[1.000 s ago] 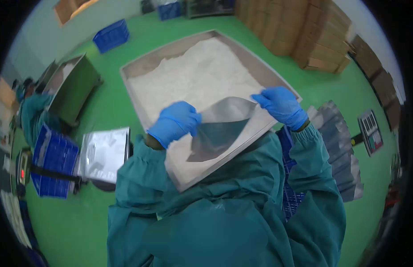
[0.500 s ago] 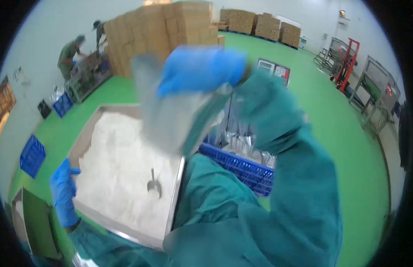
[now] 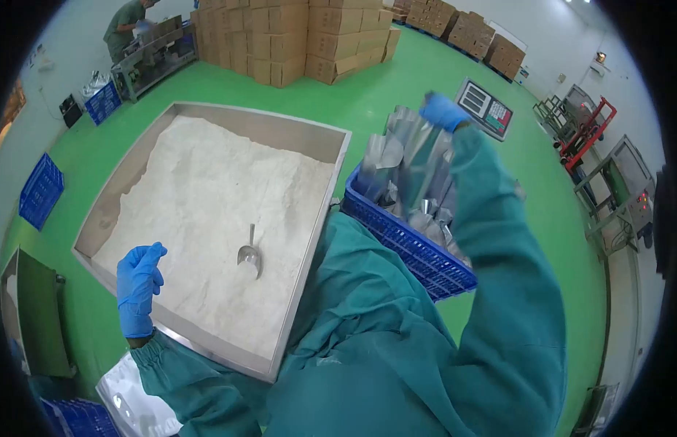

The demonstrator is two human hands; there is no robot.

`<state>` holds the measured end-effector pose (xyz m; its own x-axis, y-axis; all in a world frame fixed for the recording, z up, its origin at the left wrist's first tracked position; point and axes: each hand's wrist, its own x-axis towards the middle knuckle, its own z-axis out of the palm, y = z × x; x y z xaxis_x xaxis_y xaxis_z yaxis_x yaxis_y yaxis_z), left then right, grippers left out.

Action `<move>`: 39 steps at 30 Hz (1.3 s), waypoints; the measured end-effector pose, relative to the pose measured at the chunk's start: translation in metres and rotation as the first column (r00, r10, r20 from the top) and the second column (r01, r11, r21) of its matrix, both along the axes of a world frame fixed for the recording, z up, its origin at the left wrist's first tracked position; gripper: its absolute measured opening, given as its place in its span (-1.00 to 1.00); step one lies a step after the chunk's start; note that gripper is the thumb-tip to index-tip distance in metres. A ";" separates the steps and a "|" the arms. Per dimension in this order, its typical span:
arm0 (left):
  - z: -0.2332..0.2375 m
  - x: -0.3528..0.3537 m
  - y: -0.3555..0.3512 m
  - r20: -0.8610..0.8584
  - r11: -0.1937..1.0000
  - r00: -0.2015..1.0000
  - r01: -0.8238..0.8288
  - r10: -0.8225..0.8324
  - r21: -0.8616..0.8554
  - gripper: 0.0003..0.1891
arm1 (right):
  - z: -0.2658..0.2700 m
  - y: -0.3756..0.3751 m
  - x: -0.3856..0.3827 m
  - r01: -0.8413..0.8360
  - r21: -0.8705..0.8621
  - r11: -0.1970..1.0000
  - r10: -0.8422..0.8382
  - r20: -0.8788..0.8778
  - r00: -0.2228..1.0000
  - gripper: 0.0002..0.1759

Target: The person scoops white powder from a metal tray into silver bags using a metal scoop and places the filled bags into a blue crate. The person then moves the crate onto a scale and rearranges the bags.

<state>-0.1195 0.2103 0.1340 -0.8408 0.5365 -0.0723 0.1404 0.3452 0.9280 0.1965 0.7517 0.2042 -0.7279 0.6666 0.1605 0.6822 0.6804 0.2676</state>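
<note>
My right hand (image 3: 444, 111), in a blue glove, is closed on the top of a silver foil bag (image 3: 424, 164) at the blue crate (image 3: 408, 240). Several more silver bags stand or lean in that crate around it. My left hand (image 3: 139, 288), also gloved in blue, is over the near left edge of a metal tray (image 3: 331, 175). Its fingers are curled together and nothing shows in them. White powder (image 3: 200, 197) fills much of the tray, and a metal scoop (image 3: 249, 255) rests on the powder, its handle pointing away from me.
Beyond the crate stands a scale (image 3: 484, 109) with a keypad. Stacked cartons (image 3: 280, 44) rise at the back, with a person (image 3: 123, 29) at a metal bench to their left. Blue crates (image 3: 41, 191) stand at left; a silver sheet or bag (image 3: 131, 393) lies below my left arm.
My right hand has carried the silver bag from above the tray rightward to the crate. My left hand has come off the tray's left side, and its fingers have curled. The view has shifted.
</note>
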 end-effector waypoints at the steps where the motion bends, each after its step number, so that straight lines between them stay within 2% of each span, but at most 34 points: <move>1: -0.004 -0.001 0.000 0.014 1.000 1.000 -0.010 0.010 -0.005 -0.72 | -0.040 0.011 0.002 0.042 -0.030 0.999 -0.038 0.116 0.993 -0.67; 2: -0.009 0.000 0.001 0.029 1.000 1.000 -0.006 0.007 -0.018 -0.73 | -0.096 0.019 0.005 0.171 -0.041 0.984 -0.171 -0.008 0.985 -0.68; 3: -0.014 -0.001 0.001 0.039 1.000 0.999 -0.009 0.010 -0.024 -0.73 | -0.156 0.024 0.009 0.042 0.029 0.999 -0.047 0.187 0.981 -0.71; 5: -0.027 -0.003 -0.004 0.053 0.997 0.997 -0.046 0.049 -0.067 -0.74 | -0.186 0.030 0.000 -0.121 0.068 0.990 0.085 0.388 0.918 -0.74; 7: -0.034 -0.008 -0.011 0.062 0.990 0.995 -0.067 0.075 -0.127 -0.74 | -0.173 0.035 -0.007 0.170 0.106 0.980 -0.180 0.092 0.979 -0.81; 8: -0.037 -0.013 -0.017 0.063 0.992 0.995 -0.069 0.076 -0.105 -0.74 | -0.131 0.013 -0.004 -0.104 0.155 0.982 0.027 0.432 0.901 -0.81; 10: -0.042 -0.020 -0.020 0.071 0.994 0.994 -0.075 0.081 -0.079 -0.74 | -0.104 0.032 0.010 0.086 0.008 0.996 -0.086 0.111 0.990 -0.78; 11: -0.043 -0.022 -0.018 0.079 0.993 0.993 -0.085 0.091 -0.081 -0.73 | -0.083 0.024 0.015 0.005 0.109 0.994 -0.021 0.150 0.988 -0.77; 14: -0.047 -0.015 0.000 0.079 0.997 0.995 -0.062 0.066 -0.055 -0.73 | -0.063 -0.003 0.012 0.102 0.035 0.994 -0.105 0.104 0.989 -0.75; 15: -0.047 -0.010 0.008 0.061 0.999 0.997 -0.042 0.043 -0.025 -0.72 | -0.102 0.025 0.021 0.233 0.021 0.972 -0.232 -0.042 0.972 -0.73; 16: -0.049 -0.006 0.013 0.064 0.999 0.997 -0.048 0.049 -0.016 -0.72 | -0.126 0.024 0.023 0.197 0.070 0.978 -0.205 0.119 0.972 -0.72; 18: -0.051 0.002 0.017 0.087 0.998 0.996 -0.001 0.006 -0.063 -0.70 | -0.163 -0.008 0.020 0.236 0.041 0.971 -0.239 0.083 0.967 -0.70; 19: -0.050 0.006 0.016 0.097 0.997 0.995 -0.015 0.022 -0.071 -0.69 | -0.175 -0.019 0.014 0.304 -0.048 0.952 -0.307 -0.108 0.946 -0.69; 20: -0.050 0.006 0.011 0.100 0.997 0.994 -0.030 0.036 -0.067 -0.69 | -0.170 -0.009 0.013 0.290 -0.043 0.956 -0.293 -0.106 0.950 -0.69; 21: -0.048 0.005 0.006 0.100 0.995 0.994 -0.042 0.050 -0.088 -0.69 | -0.163 0.014 0.018 0.161 0.063 0.985 -0.166 0.081 0.983 -0.68; 22: -0.047 0.005 0.002 0.099 0.992 0.993 -0.047 0.058 -0.116 -0.69 | -0.152 0.017 0.014 0.018 0.138 0.990 -0.056 0.277 0.959 -0.66; 23: -0.048 0.003 -0.003 0.102 0.991 0.993 -0.046 0.059 -0.126 -0.69 | -0.143 0.018 0.013 0.238 -0.044 0.970 -0.242 -0.158 0.957 -0.65; 26: -0.049 0.000 -0.008 0.128 0.994 0.989 -0.069 0.080 -0.091 -0.70 | -0.110 0.005 0.012 0.247 -0.128 0.961 -0.272 -0.256 0.928 -0.64; 27: -0.050 0.002 -0.004 0.116 0.995 0.991 -0.062 0.071 -0.078 -0.69 | -0.126 0.023 0.017 0.162 -0.083 0.983 -0.165 -0.035 0.986 -0.63; 28: -0.052 0.004 0.000 0.103 0.997 0.993 -0.056 0.062 -0.062 -0.69 | -0.154 0.030 0.019 0.167 -0.077 0.983 -0.170 -0.037 0.985 -0.63; 30: -0.060 0.010 0.007 0.120 0.998 0.992 -0.018 0.024 -0.056 -0.65 | -0.197 0.024 0.010 0.330 -0.042 0.943 -0.330 -0.235 0.914 -0.62; 34: -0.049 0.020 -0.006 0.190 0.997 0.981 0.048 -0.035 -0.063 -0.52 | -0.154 -0.016 -0.003 0.277 -0.095 0.956 -0.291 -0.239 0.926 -0.62; 35: -0.033 0.024 -0.012 0.193 0.981 0.981 0.069 -0.033 -0.181 -0.48 | -0.146 -0.011 -0.001 0.254 -0.129 0.959 -0.273 -0.165 0.948 -0.63; 36: -0.035 0.022 -0.011 0.189 0.979 0.981 0.072 -0.035 -0.190 -0.48 | -0.136 -0.011 0.001 0.234 -0.161 0.959 -0.251 -0.092 0.964 -0.63; 37: -0.039 0.020 -0.009 0.141 0.985 0.990 0.009 0.016 -0.173 -0.54 | -0.118 -0.034 -0.003 0.172 -0.099 0.980 -0.155 0.156 0.975 -0.63; 38: -0.044 0.019 -0.006 0.093 0.988 0.994 -0.050 0.064 -0.149 -0.59 | -0.127 -0.033 -0.001 0.181 -0.104 0.978 -0.164 0.152 0.975 -0.63; 39: -0.047 0.021 -0.001 0.083 0.988 0.995 -0.040 0.053 -0.149 -0.59 | -0.144 -0.029 0.000 0.243 -0.154 0.958 -0.234 0.072 0.969 -0.62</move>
<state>-0.0989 0.2095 0.0875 -0.8517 0.4748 -0.2215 0.0420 0.4833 0.8745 0.1969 0.7229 0.0606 -0.5491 0.8358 0.0034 0.8178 0.5364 0.2084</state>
